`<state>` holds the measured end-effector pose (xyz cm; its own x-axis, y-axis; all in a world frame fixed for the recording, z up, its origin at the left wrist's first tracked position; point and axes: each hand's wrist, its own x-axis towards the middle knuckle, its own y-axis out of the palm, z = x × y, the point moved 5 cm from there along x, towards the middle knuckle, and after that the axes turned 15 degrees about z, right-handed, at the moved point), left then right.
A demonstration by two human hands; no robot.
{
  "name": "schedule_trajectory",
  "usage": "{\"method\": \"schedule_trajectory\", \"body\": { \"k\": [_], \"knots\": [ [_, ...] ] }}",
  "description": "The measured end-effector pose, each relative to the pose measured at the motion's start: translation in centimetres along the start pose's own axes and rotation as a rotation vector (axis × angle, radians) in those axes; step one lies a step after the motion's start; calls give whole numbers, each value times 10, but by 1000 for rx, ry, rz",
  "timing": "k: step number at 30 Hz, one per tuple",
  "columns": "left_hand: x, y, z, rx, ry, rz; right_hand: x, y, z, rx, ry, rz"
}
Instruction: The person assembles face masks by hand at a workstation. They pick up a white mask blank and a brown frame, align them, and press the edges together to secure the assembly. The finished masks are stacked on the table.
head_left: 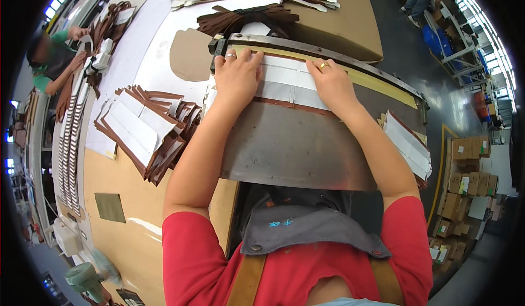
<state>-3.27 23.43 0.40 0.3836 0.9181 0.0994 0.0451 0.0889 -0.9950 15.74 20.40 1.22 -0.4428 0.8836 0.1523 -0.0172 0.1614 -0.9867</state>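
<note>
A white panel with brown edging [285,76] lies across the far part of a grey metal plate [290,147], its long far edge by a yellow strip [380,86] and a metal bar [328,53]. My left hand [239,77] rests on the panel's left end, fingers apart and bent, tips at the far edge; a ring is on one finger. Right of the panel's middle lies my right hand [332,83], also ringed, its fingers bent over the far edge. Both thumbs are mostly hidden. Neither hand visibly wraps around the panel.
Left of the plate is a fanned stack of brown-edged white panels [139,128]; another stack [407,147] is at its right. Brown strips [240,19] and a cardboard box [339,24] are behind the bar. A co-worker [54,60] handles pieces at far left. Cartons [465,180] stand right.
</note>
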Motion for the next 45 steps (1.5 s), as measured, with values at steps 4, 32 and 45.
{"method": "schedule_trajectory", "body": {
  "k": [4, 32, 45],
  "knots": [
    [0, -2, -3, 9, 11, -12, 12, -6, -10, 239, -63, -34],
    [15, 23, 22, -1181, 17, -91, -23, -28, -47, 1268, 304, 712],
    [-4, -18, -25, -1328, 358, -93, 26, -49, -5, 1285, 51, 277]
  ]
}}
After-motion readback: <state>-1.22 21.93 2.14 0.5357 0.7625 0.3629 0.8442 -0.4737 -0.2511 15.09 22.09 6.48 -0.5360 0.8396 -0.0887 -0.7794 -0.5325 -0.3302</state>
